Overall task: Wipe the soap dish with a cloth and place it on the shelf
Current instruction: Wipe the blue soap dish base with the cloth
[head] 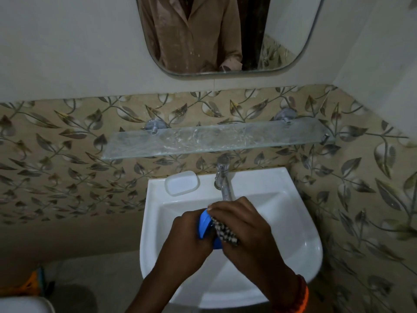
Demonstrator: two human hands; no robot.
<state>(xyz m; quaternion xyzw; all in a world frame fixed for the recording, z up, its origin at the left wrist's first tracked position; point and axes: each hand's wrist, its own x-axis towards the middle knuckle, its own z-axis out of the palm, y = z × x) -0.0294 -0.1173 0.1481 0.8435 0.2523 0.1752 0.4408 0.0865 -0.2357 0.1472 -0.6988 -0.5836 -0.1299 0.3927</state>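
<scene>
The left hand (189,231) is gripping the blue soap dish (204,224) over the sink (300,222), while the right hand (243,224), closed on a checkered cloth (225,232), is wiping it; the glass shelf (216,138) at 12 o'clock is waiting, so placing remains, and no writing is showing

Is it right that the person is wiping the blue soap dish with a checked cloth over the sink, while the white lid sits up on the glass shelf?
Not quite. The head view shows the white lid on the sink rim, left of the tap; the glass shelf holds nothing. The rest holds: left hand grips the blue soap dish, right hand presses the checked cloth to it.
</scene>
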